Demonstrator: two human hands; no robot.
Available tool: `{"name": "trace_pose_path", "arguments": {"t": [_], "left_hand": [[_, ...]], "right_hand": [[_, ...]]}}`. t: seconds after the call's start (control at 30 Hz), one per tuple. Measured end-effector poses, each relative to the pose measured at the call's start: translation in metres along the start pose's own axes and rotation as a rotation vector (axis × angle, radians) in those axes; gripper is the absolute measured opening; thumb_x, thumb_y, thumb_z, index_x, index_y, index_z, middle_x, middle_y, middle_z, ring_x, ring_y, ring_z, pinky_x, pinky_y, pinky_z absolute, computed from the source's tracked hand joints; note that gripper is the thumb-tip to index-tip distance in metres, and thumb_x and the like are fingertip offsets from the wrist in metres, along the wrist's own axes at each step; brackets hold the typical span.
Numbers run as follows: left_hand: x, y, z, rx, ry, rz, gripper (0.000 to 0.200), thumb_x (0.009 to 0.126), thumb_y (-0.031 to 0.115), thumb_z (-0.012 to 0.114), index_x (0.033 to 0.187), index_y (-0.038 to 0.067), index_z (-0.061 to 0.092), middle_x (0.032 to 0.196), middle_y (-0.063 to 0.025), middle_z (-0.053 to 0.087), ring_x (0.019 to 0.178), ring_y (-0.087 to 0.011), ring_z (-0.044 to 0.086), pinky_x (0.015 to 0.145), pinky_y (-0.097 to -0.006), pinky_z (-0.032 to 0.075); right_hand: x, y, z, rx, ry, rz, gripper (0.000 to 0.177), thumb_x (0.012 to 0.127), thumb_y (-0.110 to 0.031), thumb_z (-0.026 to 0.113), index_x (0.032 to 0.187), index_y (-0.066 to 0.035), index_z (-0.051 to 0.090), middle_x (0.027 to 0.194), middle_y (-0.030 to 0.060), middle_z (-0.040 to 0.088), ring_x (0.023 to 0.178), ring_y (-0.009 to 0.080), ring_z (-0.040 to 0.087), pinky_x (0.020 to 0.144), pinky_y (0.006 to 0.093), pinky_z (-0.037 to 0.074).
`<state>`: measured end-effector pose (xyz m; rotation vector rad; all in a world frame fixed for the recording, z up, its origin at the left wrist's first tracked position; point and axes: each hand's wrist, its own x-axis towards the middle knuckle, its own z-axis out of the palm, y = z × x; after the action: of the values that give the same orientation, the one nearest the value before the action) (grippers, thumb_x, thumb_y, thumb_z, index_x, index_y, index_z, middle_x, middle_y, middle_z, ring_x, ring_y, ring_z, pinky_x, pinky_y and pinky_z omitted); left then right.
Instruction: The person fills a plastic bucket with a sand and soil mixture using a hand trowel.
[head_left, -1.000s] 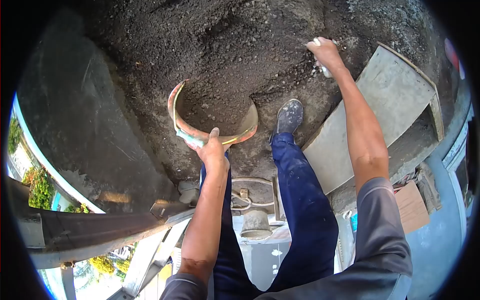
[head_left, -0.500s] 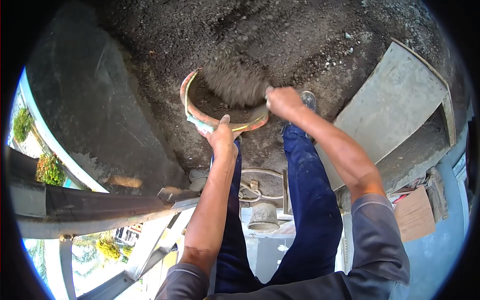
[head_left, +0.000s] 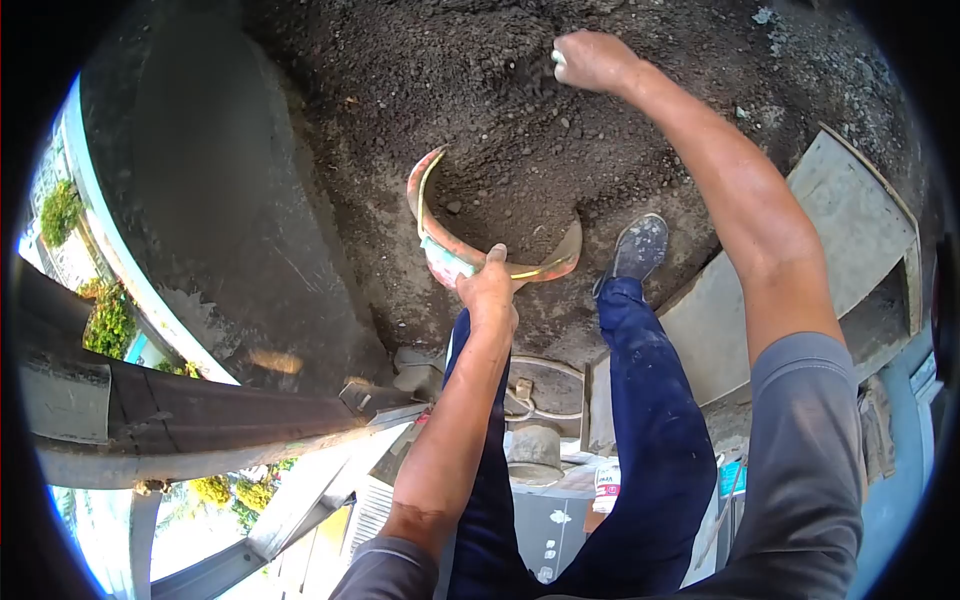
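My left hand [head_left: 488, 290] grips the near rim of a round orange-pink pan [head_left: 432, 240] that is tilted into a heap of dark sand and gravel [head_left: 480, 90]. The mix fills the pan's far side. My right hand [head_left: 592, 60] is stretched out over the heap beyond the pan, fist closed around a small pale tool whose end peeks out at the thumb side. What kind of tool it is cannot be made out.
My dusty shoe [head_left: 640, 245] and blue trouser legs stand just right of the pan. A grey slab [head_left: 800, 260] lies at the right. A bucket [head_left: 535, 450] sits below my feet, a metal beam [head_left: 200, 410] crosses lower left, and a dark smooth surface [head_left: 200, 200] lies at the left.
My right hand was at the pan's rim dragging gravel in half a second ago; it has now reached back out over the heap. The left hand keeps its hold on the pan.
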<state>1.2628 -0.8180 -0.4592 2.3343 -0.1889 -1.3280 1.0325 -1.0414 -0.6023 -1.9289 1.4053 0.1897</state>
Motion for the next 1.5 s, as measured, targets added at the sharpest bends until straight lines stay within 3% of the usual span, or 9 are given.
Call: {"name": "trace_pose_path", "arguments": {"t": [0.17, 0.4, 0.6, 0.8, 0.9, 1.13, 1.37, 1.43, 1.5], "left_hand": [[0.010, -0.011, -0.003, 0.031, 0.001, 0.022, 0.085, 0.087, 0.014, 0.075, 0.144, -0.022, 0.024, 0.144, -0.0327, 0.044, 0.128, -0.0381, 0.055, 0.109, -0.0408, 0.046], [0.006, -0.015, -0.010, -0.021, 0.010, -0.109, 0.078, 0.088, 0.012, 0.075, 0.143, -0.019, 0.029, 0.142, -0.0317, 0.047, 0.126, -0.0360, 0.057, 0.107, -0.0404, 0.047], [-0.003, -0.006, 0.000, -0.038, 0.028, -0.017, 0.074, 0.089, 0.010, 0.074, 0.142, -0.019, 0.031, 0.141, -0.0304, 0.049, 0.125, -0.0362, 0.057, 0.106, -0.0400, 0.047], [-0.002, 0.014, 0.001, 0.093, -0.104, 0.150, 0.076, 0.090, 0.011, 0.073, 0.144, -0.020, 0.029, 0.140, -0.0307, 0.050, 0.125, -0.0364, 0.057, 0.106, -0.0405, 0.047], [-0.020, 0.040, 0.010, 0.177, -0.155, 0.039, 0.090, 0.089, -0.014, 0.053, 0.160, 0.015, 0.005, 0.161, -0.0150, 0.023, 0.150, -0.0344, 0.030, 0.126, -0.0521, 0.028], [-0.001, 0.001, -0.011, -0.028, -0.080, -0.131, 0.077, 0.091, 0.007, 0.070, 0.146, -0.020, 0.024, 0.145, -0.0303, 0.043, 0.124, -0.0362, 0.059, 0.098, -0.0408, 0.058], [0.001, -0.006, -0.005, -0.050, -0.035, -0.145, 0.077, 0.092, 0.003, 0.065, 0.150, -0.013, 0.017, 0.146, -0.0309, 0.039, 0.125, -0.0412, 0.058, 0.093, -0.0454, 0.062], [-0.006, -0.001, -0.001, -0.103, -0.078, -0.137, 0.079, 0.094, -0.003, 0.059, 0.155, 0.001, 0.009, 0.147, -0.0300, 0.032, 0.125, -0.0468, 0.057, 0.083, -0.0510, 0.067], [-0.007, 0.000, 0.005, -0.070, -0.053, -0.130, 0.078, 0.095, -0.004, 0.056, 0.156, 0.002, 0.008, 0.149, -0.0286, 0.031, 0.129, -0.0460, 0.054, 0.086, -0.0500, 0.067]], "right_hand": [[-0.069, -0.045, 0.053, 0.111, -0.245, -0.017, 0.020, 0.083, -0.018, 0.062, 0.088, -0.002, 0.074, 0.089, 0.0215, 0.075, 0.081, 0.0374, 0.074, 0.074, 0.0475, 0.060], [-0.200, -0.098, 0.087, 0.098, -0.060, -0.264, 0.012, 0.084, -0.017, 0.066, 0.090, -0.006, 0.065, 0.077, 0.0171, 0.072, 0.069, 0.0346, 0.073, 0.062, 0.0469, 0.058], [-0.099, 0.038, 0.009, 0.079, 0.332, 0.343, 0.029, 0.093, -0.035, 0.063, 0.106, -0.009, 0.063, 0.088, 0.0231, 0.073, 0.083, 0.0412, 0.073, 0.072, 0.0549, 0.057], [-0.069, -0.008, 0.090, 0.159, -0.081, 0.214, 0.028, 0.086, -0.021, 0.061, 0.104, -0.002, 0.072, 0.101, 0.0238, 0.074, 0.094, 0.0405, 0.072, 0.088, 0.0498, 0.058], [-0.112, -0.040, 0.114, 0.218, -0.134, 0.176, 0.026, 0.086, -0.019, 0.062, 0.101, 0.000, 0.071, 0.096, 0.0242, 0.074, 0.090, 0.0398, 0.073, 0.084, 0.0500, 0.059], [-0.217, -0.106, 0.104, 0.137, -0.025, -0.182, 0.010, 0.087, -0.017, 0.063, 0.085, -0.007, 0.064, 0.077, 0.0173, 0.072, 0.073, 0.0346, 0.073, 0.065, 0.0470, 0.059], [-0.260, 0.048, 0.109, 0.767, 0.518, 1.036, 0.035, 0.087, -0.035, 0.068, 0.097, -0.002, 0.067, 0.082, 0.0195, 0.072, 0.070, 0.0342, 0.071, 0.069, 0.0452, 0.055], [-0.227, 0.079, 0.139, 0.719, 0.440, 0.976, 0.035, 0.087, -0.036, 0.068, 0.096, -0.002, 0.067, 0.081, 0.0185, 0.071, 0.070, 0.0321, 0.070, 0.068, 0.0442, 0.054], [-0.206, 0.060, 0.141, 0.802, 0.321, 0.897, 0.037, 0.085, -0.037, 0.068, 0.096, -0.002, 0.067, 0.084, 0.0192, 0.071, 0.073, 0.0346, 0.070, 0.071, 0.0456, 0.053]]}}
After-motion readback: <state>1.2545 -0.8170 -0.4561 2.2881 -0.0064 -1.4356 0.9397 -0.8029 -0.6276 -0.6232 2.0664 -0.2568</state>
